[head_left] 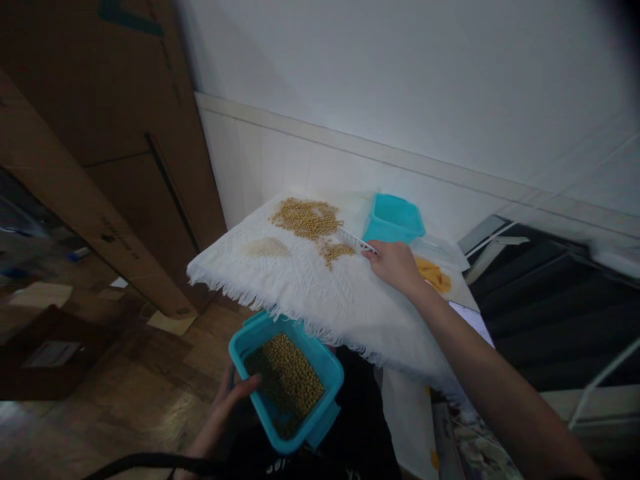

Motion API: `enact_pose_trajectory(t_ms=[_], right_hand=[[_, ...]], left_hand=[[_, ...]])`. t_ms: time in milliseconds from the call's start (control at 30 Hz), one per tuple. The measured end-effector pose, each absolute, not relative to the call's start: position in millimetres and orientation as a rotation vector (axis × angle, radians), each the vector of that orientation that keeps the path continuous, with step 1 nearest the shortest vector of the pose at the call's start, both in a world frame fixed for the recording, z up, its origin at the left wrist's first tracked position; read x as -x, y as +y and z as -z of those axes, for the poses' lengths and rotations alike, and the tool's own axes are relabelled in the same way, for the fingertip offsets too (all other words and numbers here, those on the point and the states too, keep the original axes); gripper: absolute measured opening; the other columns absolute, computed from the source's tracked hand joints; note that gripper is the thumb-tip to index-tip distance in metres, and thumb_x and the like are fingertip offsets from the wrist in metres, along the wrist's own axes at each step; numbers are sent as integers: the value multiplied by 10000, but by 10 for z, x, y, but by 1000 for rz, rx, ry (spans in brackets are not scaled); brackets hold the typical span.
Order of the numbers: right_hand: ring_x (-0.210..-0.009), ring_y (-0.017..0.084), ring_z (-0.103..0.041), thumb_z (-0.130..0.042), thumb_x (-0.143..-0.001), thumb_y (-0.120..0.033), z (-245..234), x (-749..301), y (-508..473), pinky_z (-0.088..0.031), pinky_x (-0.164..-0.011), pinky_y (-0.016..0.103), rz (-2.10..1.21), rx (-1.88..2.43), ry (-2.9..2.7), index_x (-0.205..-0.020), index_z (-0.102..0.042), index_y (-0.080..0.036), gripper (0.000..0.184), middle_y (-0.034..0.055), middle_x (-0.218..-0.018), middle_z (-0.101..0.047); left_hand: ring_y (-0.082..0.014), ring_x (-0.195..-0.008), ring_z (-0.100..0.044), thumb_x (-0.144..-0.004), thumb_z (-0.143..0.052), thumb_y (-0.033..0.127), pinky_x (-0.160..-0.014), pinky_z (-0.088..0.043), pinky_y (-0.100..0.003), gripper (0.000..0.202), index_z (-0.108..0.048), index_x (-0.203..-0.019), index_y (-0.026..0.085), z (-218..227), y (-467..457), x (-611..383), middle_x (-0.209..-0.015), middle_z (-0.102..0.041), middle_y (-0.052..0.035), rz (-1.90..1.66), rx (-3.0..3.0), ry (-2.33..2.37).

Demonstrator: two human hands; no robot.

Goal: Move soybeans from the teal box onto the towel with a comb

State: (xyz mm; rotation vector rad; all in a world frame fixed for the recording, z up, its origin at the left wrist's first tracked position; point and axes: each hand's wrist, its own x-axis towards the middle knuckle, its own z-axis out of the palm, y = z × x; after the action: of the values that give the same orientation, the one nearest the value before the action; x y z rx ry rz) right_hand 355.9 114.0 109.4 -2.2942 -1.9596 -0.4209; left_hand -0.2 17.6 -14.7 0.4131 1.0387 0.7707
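Observation:
My left hand (239, 392) grips a teal plastic container (333, 370) by its left wall, just below the front edge of the table. Inside it lie soybeans (295, 373) beside small dark-green grains (263, 373). Over the white cloth (320, 293), my right hand (395, 263) is closed round a thin white tool with small holes (356, 240); its exact kind is unclear. The tool's far end lies between a wide heap of soybeans (307, 219) and a smaller patch of soybeans (337, 252). A pale heap of rice-like grains (265, 247) sits to the left.
A second teal container (395, 219) stands at the back by the wall, with a clear lid (433, 247) near it. Yellow pieces (433, 275) and a light-screened device (473, 320) lie at the right. Large cardboard boxes (115, 133) stand on the left.

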Motion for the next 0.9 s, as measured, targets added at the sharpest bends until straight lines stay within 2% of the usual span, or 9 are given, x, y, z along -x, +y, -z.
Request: enact_pose_trajectory(t_ms=[67, 233, 367, 533, 700, 900], right_hand=[[-853, 259, -695, -460, -956, -321, -1077, -3448, 1077, -400, -680, 305, 433, 2279, -1973, -1121, -726, -250, 322, 93, -917, -765], [-840, 238, -706, -452, -957, -315, -1048, -3247, 982, -436, -691, 295, 427, 2295, -1991, -1194, -705, -267, 350, 101, -910, -770], [-893, 254, -710, -499, -934, -340, -1059, -3253, 968, -471, -744, 319, 343, 2199, -1985, -1181, -715, -275, 335, 94, -977, -771], [-918, 216, -707, -617, -834, -276, -956, -3447, 926, -484, -800, 287, 79, 1997, -1738, -1132, -730, -238, 321, 39, -988, -774], [-841, 203, -680, -572, -898, -356, -717, -3631, 830, -448, -738, 260, 62, 1941, -1624, -1058, -754, -176, 301, 55, -939, -770], [-839, 237, -672, -499, -945, -357, -587, -3690, 780, -396, -709, 279, 179, 2066, -1645, -1038, -749, -160, 332, 103, -891, -758]], left_hand=[[-361, -1211, -613, -766, -758, 378, -952, -534, -506, 860, -313, -1503, 387, 111, 136, 10, -1412, -600, -98, -767, -417, 1032], [-371, -1108, -672, -709, -813, 383, -847, -572, -524, 956, -282, -1505, 386, 145, 137, 42, -1394, -593, -148, -737, -429, 1107], [-368, -1040, -702, -704, -809, 355, -817, -577, -520, 939, -302, -1494, 386, 237, 168, 78, -1320, -643, -137, -744, -441, 1109], [-365, -1019, -710, -701, -757, 272, -859, -573, -501, 857, -387, -1474, 289, 280, 138, 128, -1193, -719, -115, -782, -412, 1038], [-385, -1045, -695, -726, -696, 298, -913, -556, -502, 806, -418, -1477, 204, 263, 99, 65, -1160, -747, -121, -744, -408, 1029], [-357, -996, -715, -718, -670, 217, -888, -567, -486, 782, -429, -1461, 179, 154, -23, -188, -1151, -748, -124, -801, -479, 943]])
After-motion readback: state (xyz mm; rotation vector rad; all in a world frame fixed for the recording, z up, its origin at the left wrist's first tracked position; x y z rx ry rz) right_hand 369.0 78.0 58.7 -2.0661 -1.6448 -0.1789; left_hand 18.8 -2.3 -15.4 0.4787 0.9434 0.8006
